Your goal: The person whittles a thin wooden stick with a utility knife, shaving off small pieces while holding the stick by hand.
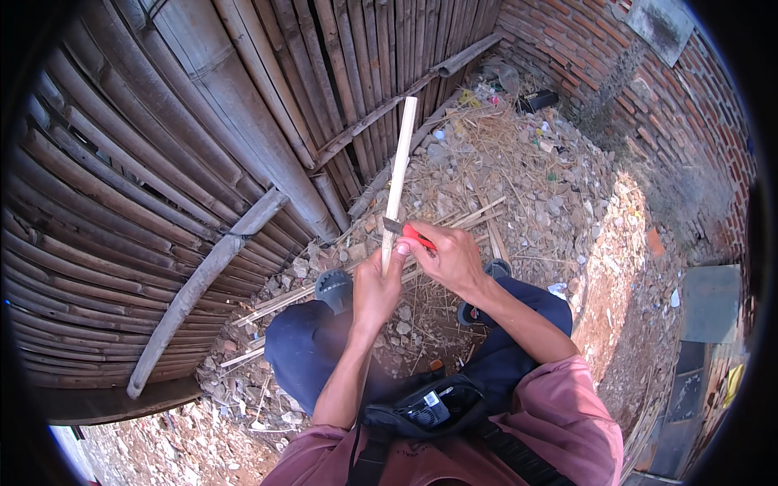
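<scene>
My left hand (378,290) is closed round the lower end of a pale wooden stick (399,174), which points up and away from me, tilted slightly right. In my right hand (450,257) is a knife (418,236) with a red handle; the fingers wrap round the handle. Its short dark blade lies across the stick just above my left hand, touching the wood. My left thumb is close to the blade and the knife handle. Part of the handle is hidden by my right fingers.
A bamboo wall (219,105) rises on the left, with a curved pole (207,283) across it. A brick wall (600,57) stands at the far right. More sticks (275,306) lie on the rubble ground (519,178) by my shoes. A black pouch (425,409) hangs at my waist.
</scene>
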Action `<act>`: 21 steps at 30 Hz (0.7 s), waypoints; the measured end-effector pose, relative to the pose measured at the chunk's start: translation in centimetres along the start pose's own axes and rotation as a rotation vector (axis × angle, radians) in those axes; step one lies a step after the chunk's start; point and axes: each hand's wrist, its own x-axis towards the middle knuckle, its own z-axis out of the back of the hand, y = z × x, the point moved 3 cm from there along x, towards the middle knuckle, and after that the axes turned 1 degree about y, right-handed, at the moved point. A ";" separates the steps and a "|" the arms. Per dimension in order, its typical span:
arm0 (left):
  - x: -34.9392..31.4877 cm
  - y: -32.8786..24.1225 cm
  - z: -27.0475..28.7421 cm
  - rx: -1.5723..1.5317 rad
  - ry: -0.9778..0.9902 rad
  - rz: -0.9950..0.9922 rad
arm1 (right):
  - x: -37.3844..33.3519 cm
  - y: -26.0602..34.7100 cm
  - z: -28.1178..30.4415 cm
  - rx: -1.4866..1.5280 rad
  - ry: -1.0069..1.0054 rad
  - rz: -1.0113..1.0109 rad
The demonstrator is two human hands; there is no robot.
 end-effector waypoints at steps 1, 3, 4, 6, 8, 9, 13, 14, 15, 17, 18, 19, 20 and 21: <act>0.1 0.3 -0.1 -0.025 0.014 -0.004 | 0.0 -0.2 -0.1 0.023 -0.026 0.016; 0.6 1.4 -0.3 -0.075 0.039 -0.013 | 0.3 -0.4 -0.3 0.071 -0.077 0.051; 0.8 2.0 -0.3 -0.148 0.093 0.039 | 0.5 -0.6 -0.2 0.058 -0.062 0.012; 1.0 2.9 -0.2 -0.296 0.201 0.145 | 1.2 -0.9 0.5 0.031 -0.032 -0.069; 0.7 3.1 0.1 -0.268 0.210 0.151 | 1.6 -0.9 1.4 0.079 -0.016 -0.077; 0.7 2.8 0.0 -0.256 0.220 0.153 | 1.7 -1.1 1.9 0.098 -0.011 -0.083; 0.3 1.2 -0.1 -0.150 0.225 0.105 | 1.3 -1.6 1.9 0.069 0.013 0.144; 0.2 0.5 -0.3 -0.128 0.217 0.057 | 1.1 -1.5 1.9 0.044 0.051 0.144; 0.1 0.2 -0.3 -0.105 0.211 0.027 | 1.0 -1.4 1.8 0.020 0.088 0.145; 0.0 -0.2 -0.3 -0.059 0.202 -0.015 | 0.8 -1.8 1.4 0.000 0.124 0.168; 0.0 -0.1 -0.2 -0.044 0.194 -0.023 | 0.8 -1.8 1.2 -0.008 0.142 0.182; 0.0 0.0 -0.2 -0.029 0.187 -0.031 | 0.8 -1.8 1.2 -0.004 0.141 0.176; 0.1 0.6 -0.2 -0.023 0.177 -0.035 | 0.7 -1.7 1.1 0.000 0.139 0.170; 0.2 0.7 -0.3 -0.017 0.173 -0.034 | 0.6 -1.6 1.2 0.002 0.137 0.162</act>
